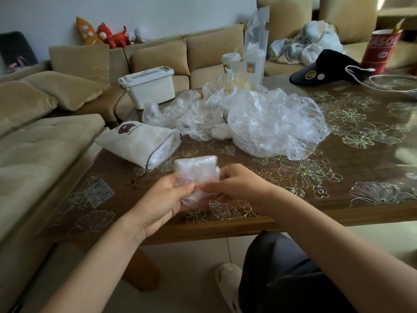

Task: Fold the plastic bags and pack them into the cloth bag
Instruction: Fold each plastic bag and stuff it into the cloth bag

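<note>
A folded clear plastic bag (195, 171), a compact rectangle, is held just above the table's front edge. My left hand (162, 199) grips its lower left side with thumb on top. My right hand (234, 184) pinches its lower right edge. The white cloth drawstring bag (135, 141) lies on its side at the left of the table, mouth toward me, with folded plastic showing inside. A heap of crumpled clear plastic bags (270, 125) fills the table's middle.
A brown flower-patterned table (338, 177) carries a black visor cap (325, 68), a red cup (381, 50), a paper cup (231, 62) and a tall upright plastic bag (257, 48). A white lidded box (149, 86) sits on the beige sofa (45, 143) at left.
</note>
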